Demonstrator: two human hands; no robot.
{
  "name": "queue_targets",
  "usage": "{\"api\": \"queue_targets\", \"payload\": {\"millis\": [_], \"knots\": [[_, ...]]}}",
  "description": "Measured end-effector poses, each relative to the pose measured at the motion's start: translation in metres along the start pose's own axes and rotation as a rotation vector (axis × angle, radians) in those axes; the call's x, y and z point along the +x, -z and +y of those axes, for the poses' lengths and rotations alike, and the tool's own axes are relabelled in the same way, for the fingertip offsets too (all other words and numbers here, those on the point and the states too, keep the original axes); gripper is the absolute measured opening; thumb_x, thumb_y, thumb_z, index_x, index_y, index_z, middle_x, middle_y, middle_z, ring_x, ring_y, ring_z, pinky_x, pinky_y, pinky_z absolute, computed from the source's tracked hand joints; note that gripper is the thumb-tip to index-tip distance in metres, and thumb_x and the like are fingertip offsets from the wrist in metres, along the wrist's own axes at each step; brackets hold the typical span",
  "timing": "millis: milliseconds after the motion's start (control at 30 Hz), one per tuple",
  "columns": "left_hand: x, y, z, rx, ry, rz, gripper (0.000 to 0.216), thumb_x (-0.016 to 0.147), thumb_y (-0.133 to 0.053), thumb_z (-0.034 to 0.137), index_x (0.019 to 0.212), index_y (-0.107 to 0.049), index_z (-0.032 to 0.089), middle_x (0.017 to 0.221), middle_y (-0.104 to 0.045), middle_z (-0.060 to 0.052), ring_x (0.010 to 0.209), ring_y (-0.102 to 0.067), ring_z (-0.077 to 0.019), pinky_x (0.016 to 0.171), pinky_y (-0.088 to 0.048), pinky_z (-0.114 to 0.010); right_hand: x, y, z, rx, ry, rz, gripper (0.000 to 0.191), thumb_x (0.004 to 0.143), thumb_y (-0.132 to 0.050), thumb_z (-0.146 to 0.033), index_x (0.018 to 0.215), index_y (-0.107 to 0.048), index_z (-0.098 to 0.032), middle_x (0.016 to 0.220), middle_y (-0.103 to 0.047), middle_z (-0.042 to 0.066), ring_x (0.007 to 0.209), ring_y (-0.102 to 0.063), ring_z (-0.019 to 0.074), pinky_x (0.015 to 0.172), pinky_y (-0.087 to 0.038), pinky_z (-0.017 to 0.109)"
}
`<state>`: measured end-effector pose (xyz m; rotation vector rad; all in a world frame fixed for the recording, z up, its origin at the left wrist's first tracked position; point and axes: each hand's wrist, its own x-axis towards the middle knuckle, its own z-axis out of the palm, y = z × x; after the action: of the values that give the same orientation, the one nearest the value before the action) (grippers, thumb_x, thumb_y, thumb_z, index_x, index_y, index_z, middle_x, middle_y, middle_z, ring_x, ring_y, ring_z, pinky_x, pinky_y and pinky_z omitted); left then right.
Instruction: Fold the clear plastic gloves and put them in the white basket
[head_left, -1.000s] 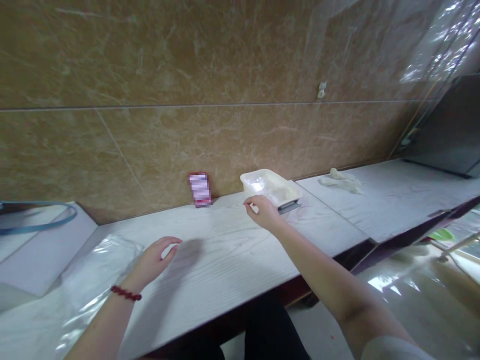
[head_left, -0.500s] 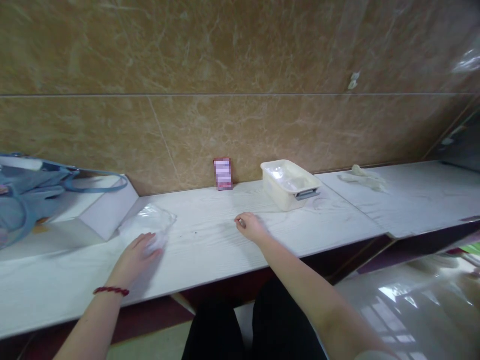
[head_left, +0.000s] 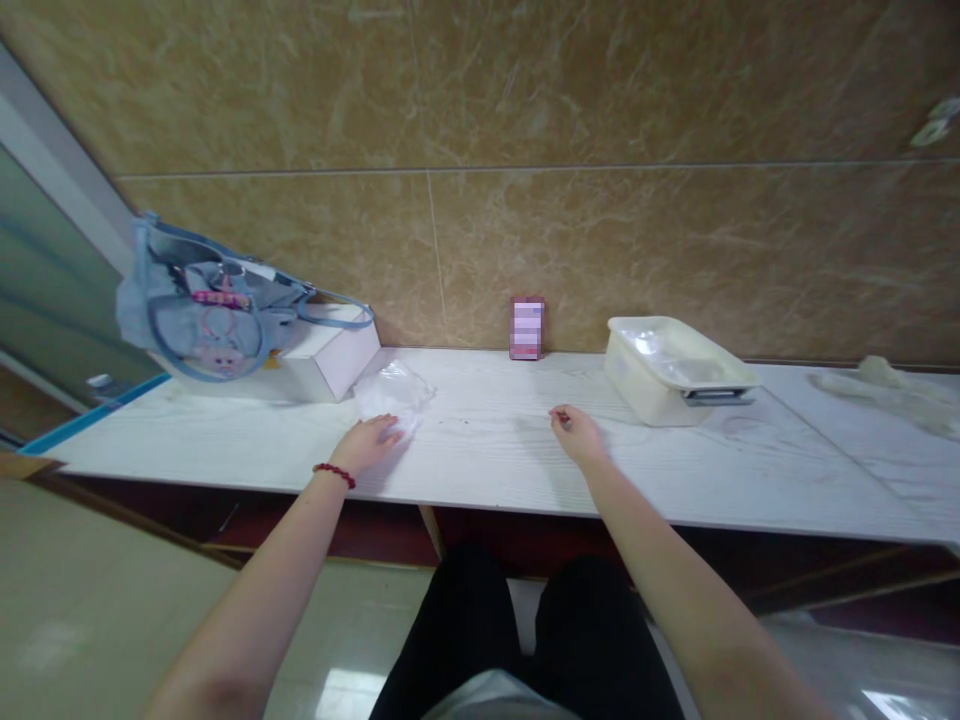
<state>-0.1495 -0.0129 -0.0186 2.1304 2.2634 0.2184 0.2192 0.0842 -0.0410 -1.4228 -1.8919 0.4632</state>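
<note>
My left hand (head_left: 369,443), with a red bracelet at the wrist, lies open with its fingers at the near edge of a clear plastic bag (head_left: 391,388) on the white counter (head_left: 480,455). Over the counter's middle, my right hand (head_left: 579,434) is closed in a pinch. Something small and dark shows at its fingertips, too small to name. To the right of that hand stands a cream plastic bin (head_left: 646,385) with a grey handle and clear plastic inside.
A blue handbag (head_left: 202,320) rests on a white box (head_left: 337,355) at the left. A phone (head_left: 527,328) with a blurred screen leans against the marbled wall (head_left: 480,240). Pale gloves or cloth (head_left: 889,390) lie at the far right. The counter's front edge runs before my legs.
My view has turned left, so everything appears further right and the whole handbag shows. Both hands hold nearly the same places on the counter.
</note>
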Motion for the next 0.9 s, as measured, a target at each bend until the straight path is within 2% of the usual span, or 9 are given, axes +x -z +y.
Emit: {"api": "queue_targets", "payload": {"millis": [100,267,467,600,800,900], "knots": [[0.005,0.007,0.007,0.027,0.057,0.040,0.048,0.079,-0.030,0.047,0.109,-0.054,0.018,0.113,-0.056,-0.007,0.104,-0.050,-0.0189,0.091,-0.033,-0.028,-0.001,0.001,-0.002,-0.001,-0.012,-0.008,0.018,0.073,-0.042,-0.023,0.083,-0.057,-0.023,0.082,-0.063,0.002,0.077,-0.057,0.0155,0.073,-0.044,0.029],[0.023,0.013,0.026,0.136,0.119,0.055,0.045,0.075,-0.036,0.043,0.110,-0.053,0.020,0.110,-0.057,-0.009,0.097,-0.054,-0.0211,0.081,-0.039,-0.029,-0.001,0.001,-0.002,0.020,0.009,0.004,0.017,0.073,-0.042,-0.023,0.082,-0.056,-0.022,0.079,-0.062,0.002,0.074,-0.057,0.0147,0.071,-0.043,0.027],[0.036,0.016,0.044,0.238,0.185,0.037,0.037,0.077,-0.031,0.031,0.090,-0.063,0.016,0.095,-0.061,-0.014,0.086,-0.057,-0.0251,0.071,-0.041,-0.035,-0.001,0.001,-0.001,0.026,0.028,-0.002,0.017,0.073,-0.041,-0.024,0.081,-0.056,-0.022,0.078,-0.062,0.001,0.072,-0.056,0.0143,0.070,-0.043,0.026],[0.040,0.017,0.040,0.141,0.254,0.070,0.037,0.076,-0.032,0.032,0.089,-0.064,0.017,0.091,-0.063,-0.013,0.084,-0.058,-0.0233,0.068,-0.042,-0.032,-0.001,0.001,-0.001,0.018,0.014,-0.007,0.017,0.073,-0.042,-0.025,0.081,-0.056,-0.022,0.079,-0.062,0.002,0.072,-0.056,0.0142,0.069,-0.043,0.025],[0.050,0.015,0.025,-0.137,0.305,0.150,0.026,0.069,-0.045,0.030,0.074,-0.067,0.017,0.083,-0.066,-0.009,0.084,-0.058,-0.0228,0.072,-0.041,-0.029,0.002,-0.003,0.004,0.033,0.018,0.031,0.018,0.071,-0.042,-0.025,0.080,-0.057,-0.020,0.074,-0.062,0.001,0.069,-0.056,0.0133,0.067,-0.042,0.025],[0.054,0.015,0.018,-0.208,0.336,0.164,0.024,0.066,-0.051,0.034,0.072,-0.066,0.016,0.080,-0.067,-0.007,0.078,-0.059,-0.0205,0.068,-0.042,-0.027,0.002,-0.005,0.007,0.045,0.030,0.042,0.019,0.071,-0.042,-0.025,0.080,-0.058,-0.019,0.073,-0.061,0.001,0.068,-0.055,0.0129,0.066,-0.042,0.024]]}}
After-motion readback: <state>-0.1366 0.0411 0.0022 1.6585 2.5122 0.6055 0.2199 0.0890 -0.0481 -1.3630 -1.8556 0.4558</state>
